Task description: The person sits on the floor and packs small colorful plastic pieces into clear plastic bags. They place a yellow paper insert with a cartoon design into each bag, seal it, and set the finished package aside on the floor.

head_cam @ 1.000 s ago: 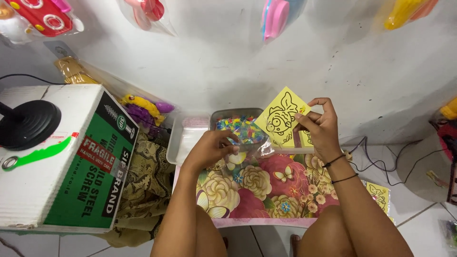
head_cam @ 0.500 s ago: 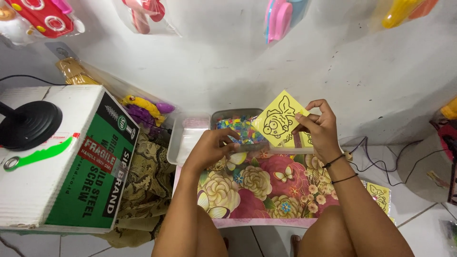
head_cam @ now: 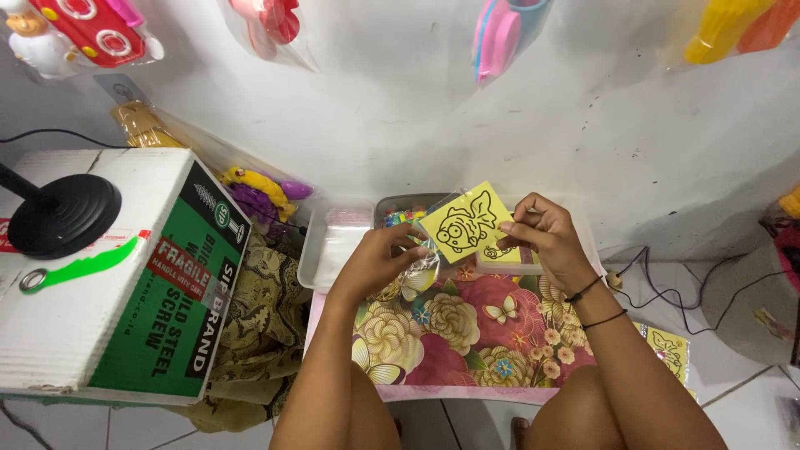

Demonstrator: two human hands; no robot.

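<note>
- My right hand (head_cam: 540,232): fingers pinched together on the right edge of a square yellow card with a black cartoon outline drawing (head_cam: 463,223), held tilted above the far edge of the table.
- My left hand (head_cam: 379,260): fingers curled closed on a clear, crinkled plastic sleeve (head_cam: 419,268) that lies just beneath and left of the card; I cannot tell how far the card sits inside the sleeve.
- Low table covered in pink floral-print cloth with butterflies (head_cam: 467,333): directly under both hands, between my knees.
- Clear plastic tray of small multicoloured pieces (head_cam: 398,215): behind the card, against the wall; contents largely hidden by the card.
- Empty-looking clear plastic container (head_cam: 333,242): just left of that tray.
- A second yellow outline card (head_cam: 669,350): on the white tiled floor, right of the table.
- White and green cardboard box (head_cam: 125,275): at my left, with a round black stand base (head_cam: 62,215) resting on top.
- Bagged plastic toys (head_cam: 83,29): hanging on the white wall above.
</note>
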